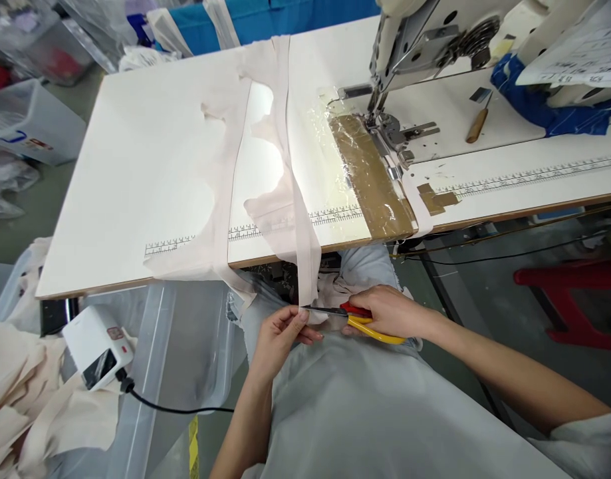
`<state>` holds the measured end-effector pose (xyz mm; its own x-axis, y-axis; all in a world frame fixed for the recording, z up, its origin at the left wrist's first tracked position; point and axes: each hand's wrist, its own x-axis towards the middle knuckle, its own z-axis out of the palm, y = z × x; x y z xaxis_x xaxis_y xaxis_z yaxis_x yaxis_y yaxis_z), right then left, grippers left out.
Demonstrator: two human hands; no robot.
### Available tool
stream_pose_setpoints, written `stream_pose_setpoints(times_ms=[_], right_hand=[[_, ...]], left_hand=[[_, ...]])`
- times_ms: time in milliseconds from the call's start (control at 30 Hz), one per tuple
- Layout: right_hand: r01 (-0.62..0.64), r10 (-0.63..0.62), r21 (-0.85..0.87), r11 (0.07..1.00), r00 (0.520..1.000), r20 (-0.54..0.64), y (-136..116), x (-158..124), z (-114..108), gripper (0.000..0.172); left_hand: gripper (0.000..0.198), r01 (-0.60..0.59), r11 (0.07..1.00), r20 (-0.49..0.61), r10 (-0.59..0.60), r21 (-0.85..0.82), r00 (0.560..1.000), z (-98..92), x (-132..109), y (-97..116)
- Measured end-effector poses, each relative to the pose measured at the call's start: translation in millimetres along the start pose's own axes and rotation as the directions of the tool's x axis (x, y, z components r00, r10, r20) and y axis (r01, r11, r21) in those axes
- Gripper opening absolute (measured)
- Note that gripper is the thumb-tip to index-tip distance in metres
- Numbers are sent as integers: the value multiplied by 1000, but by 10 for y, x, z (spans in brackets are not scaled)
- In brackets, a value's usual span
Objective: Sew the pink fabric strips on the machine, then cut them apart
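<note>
From the head camera, the left hand pinches the hanging end of a pale fabric strip just below the front edge of the surface, at about 6 o'clock in the picture. The right hand is clenched around red-and-yellow scissors, whose blade tip lies at the strip right beside the left fingertips. The strip runs up over the surface edge towards 12 o'clock, alongside a wider piece of the same pale cloth spread across the surface.

The plain risk — the blade sits very near the left thumb and forefinger, so closing it without a clear gap could nick skin. The strip hangs limp; if the pinch is slack it could fold in the blades and cut ragged or crooked. The lap beneath is clothed, and the tip could catch that cloth too. A pull on the strip might drag the wider piece off the surface.

Containers: a clear plastic bin stands at 7 o'clock under the surface edge; I cannot tell what it holds. At 8 o'clock lies a heap of pale cloth pieces — whether in a second bin is unclear. A white charger-like box with a black cable rests on the bin's rim. The sewing machine stands at 1 o'clock.
</note>
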<state>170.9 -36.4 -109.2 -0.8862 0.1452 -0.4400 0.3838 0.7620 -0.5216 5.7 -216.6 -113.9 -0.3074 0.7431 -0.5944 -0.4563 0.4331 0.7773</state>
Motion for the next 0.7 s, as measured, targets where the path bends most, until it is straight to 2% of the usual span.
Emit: stream_pose_setpoints(times_ms=[133, 267, 433, 700], right_hand=[[-2, 3, 23, 1000, 1000, -21, 14, -56, 47, 47], [-10, 11, 26, 1000, 999, -34, -31, -25, 2, 46], [17, -15, 61, 998, 999, -35, -58, 30, -9, 50], [61, -35, 157, 986, 986, -162, -43, -38, 139, 48]], left_hand=[[46, 9, 999, 27, -10, 45, 1000, 14, -4, 50], [46, 9, 998, 49, -12, 61, 999, 42, -18, 65], [46, -2, 998, 30, 0, 66, 1000, 43, -32, 59], [43, -67, 987, 76, 57, 146, 995, 79, 22, 87]])
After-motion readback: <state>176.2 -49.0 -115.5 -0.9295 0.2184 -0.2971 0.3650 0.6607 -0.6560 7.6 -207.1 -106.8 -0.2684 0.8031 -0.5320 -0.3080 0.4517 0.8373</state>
